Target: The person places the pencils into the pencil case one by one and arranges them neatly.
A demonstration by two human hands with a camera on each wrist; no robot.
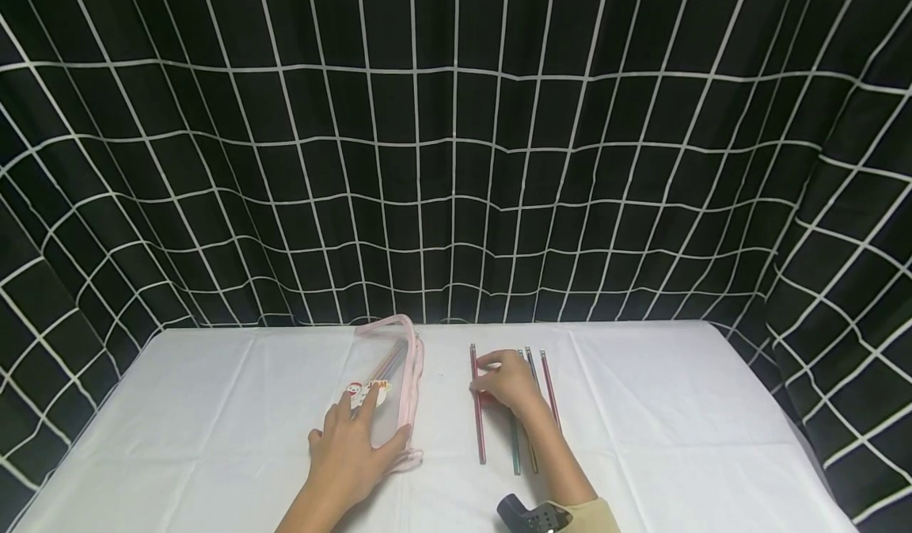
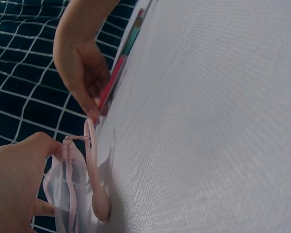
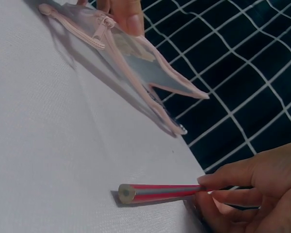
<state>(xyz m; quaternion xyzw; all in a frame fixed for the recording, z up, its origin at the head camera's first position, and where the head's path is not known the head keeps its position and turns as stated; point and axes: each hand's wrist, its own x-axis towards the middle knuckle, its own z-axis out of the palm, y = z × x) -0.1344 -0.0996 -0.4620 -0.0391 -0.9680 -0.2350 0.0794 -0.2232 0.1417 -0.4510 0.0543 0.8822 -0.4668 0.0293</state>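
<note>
My right hand (image 1: 509,378) pinches a red pencil (image 1: 479,430) near its far end, thumb and fingertips on it. In the right wrist view, the pencil's blunt unsharpened end points away from the fingers, low over the white cloth. My left hand (image 1: 349,454) rests with spread fingers on a clear pencil pouch (image 1: 385,430) with pink zipper trim. Its thumb lies at the zipper edge. Several pencils show through the pouch's clear side, next to a cartoon print. The left wrist view shows the zipper (image 2: 70,189) and a pink strap (image 2: 92,160) close up.
Beside and under my right forearm lie a green pencil (image 1: 516,446), a dark yellowish pencil (image 1: 532,458) and another red pencil (image 1: 549,390). They are on a white-covered table (image 1: 677,438). Behind it hangs a black curtain (image 1: 456,161) with a white grid.
</note>
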